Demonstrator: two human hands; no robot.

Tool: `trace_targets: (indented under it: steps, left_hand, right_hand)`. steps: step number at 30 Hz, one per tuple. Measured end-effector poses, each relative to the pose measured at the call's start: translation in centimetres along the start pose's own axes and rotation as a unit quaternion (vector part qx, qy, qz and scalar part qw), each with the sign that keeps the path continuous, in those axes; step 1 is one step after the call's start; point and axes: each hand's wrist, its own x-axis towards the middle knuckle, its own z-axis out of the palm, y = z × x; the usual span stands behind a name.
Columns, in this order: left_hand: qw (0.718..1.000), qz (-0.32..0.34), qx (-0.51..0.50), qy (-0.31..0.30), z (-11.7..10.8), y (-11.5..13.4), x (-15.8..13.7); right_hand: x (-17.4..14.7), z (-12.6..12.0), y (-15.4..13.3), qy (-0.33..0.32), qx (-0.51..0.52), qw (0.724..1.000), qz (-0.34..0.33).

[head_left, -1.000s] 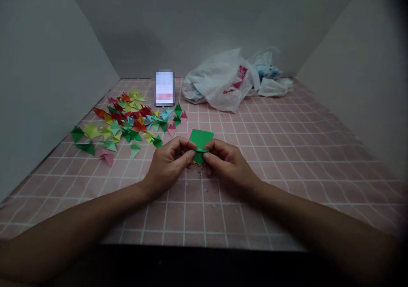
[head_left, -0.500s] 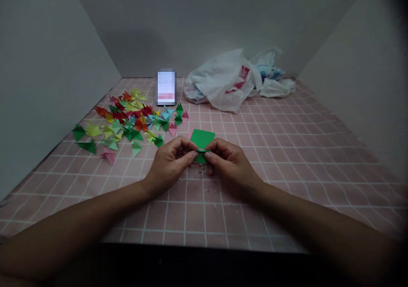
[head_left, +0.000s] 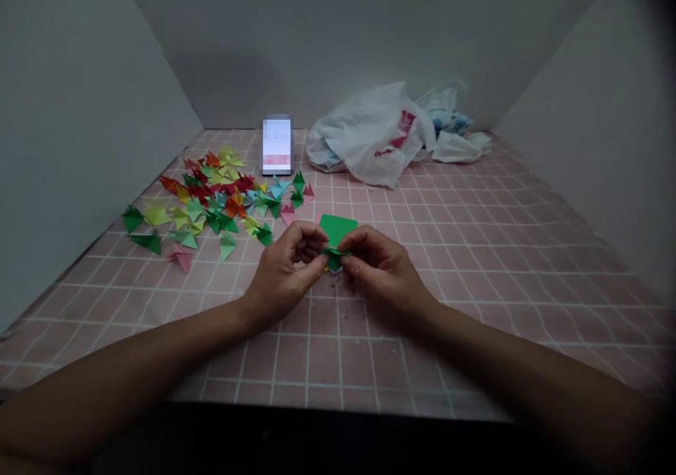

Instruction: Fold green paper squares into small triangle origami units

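Between my two hands is a small folded piece of green paper [head_left: 334, 255]. My left hand [head_left: 289, 262] pinches its left end with thumb and forefinger, the other fingers curled. The right end is pinched by my right hand [head_left: 381, 267], whose lower fingers are partly hidden. Just behind and beneath lies a flat green paper square [head_left: 339, 229], apparently on top of a stack, with bits of pink, yellow and white showing at its edges. Several folded paper cranes [head_left: 215, 218] in red, orange, yellow, green, blue and pink are spread to the left of my hands.
A lit phone [head_left: 277, 146] with a blurred screen stands upright at the back. To its right lie a crumpled white plastic bag [head_left: 370, 134] and a blue-and-white package [head_left: 448, 119]. Pale walls enclose the table, which has a pink checked cloth [head_left: 475, 250] and small scraps near my hands.
My fingers have shifted slightly on the folded green paper, and my left thumb and forefinger are a little farther apart. The paper's lower part shows less than before.
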Motion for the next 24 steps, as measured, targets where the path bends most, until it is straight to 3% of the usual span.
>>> trace_targets:
  steps: [10, 24]
  left_hand:
    - [0.998, -0.040, -0.051, 0.021, 0.04, 0.00, 0.11]
    - [0.999, -0.021, -0.002, 0.032, -0.02, 0.45, 0.16]
  right_hand:
    - [-0.12, -0.10, -0.08, 0.010, -0.058, 0.996, -0.070]
    - [-0.50, -0.15, -0.96, -0.009, -0.039, 0.999, -0.017]
